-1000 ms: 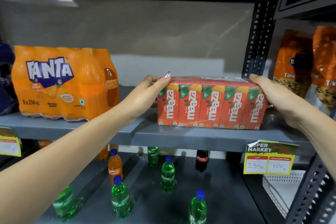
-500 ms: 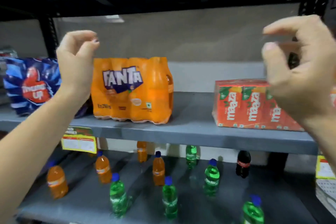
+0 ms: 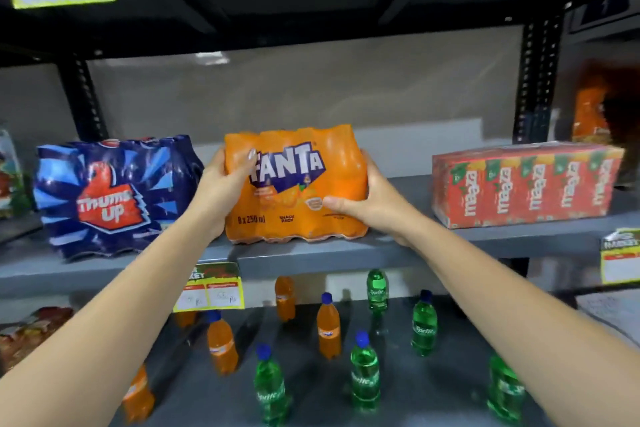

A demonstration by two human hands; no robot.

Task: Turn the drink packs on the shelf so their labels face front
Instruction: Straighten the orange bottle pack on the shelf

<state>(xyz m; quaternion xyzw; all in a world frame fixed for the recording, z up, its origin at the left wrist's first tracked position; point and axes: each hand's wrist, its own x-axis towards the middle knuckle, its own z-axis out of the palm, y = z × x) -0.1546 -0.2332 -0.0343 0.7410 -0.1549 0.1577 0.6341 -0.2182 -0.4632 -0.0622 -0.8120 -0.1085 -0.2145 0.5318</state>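
An orange Fanta pack [image 3: 294, 204] stands in the middle of the grey shelf [image 3: 311, 256], its logo facing me. My left hand [image 3: 221, 191] grips its left end, thumb over the front. My right hand [image 3: 370, 204] grips its right end, thumb across the lower front. A blue Thums Up pack [image 3: 110, 198] stands to the left, label toward me and tilted a little. A red Maaza carton pack [image 3: 526, 184] sits to the right with its printed side facing front.
Loose orange and green Sprite bottles [image 3: 363, 374] stand on the lower shelf. Yellow price tags [image 3: 211, 288] hang from the shelf edges. Dark perforated uprights [image 3: 533, 83] frame the bay, with snack bags [image 3: 588, 114] beyond on the right.
Both hands let go of the Maaza pack, rose open in the air, then closed on the two ends of the Fanta pack. My view has swung left to centre on it.
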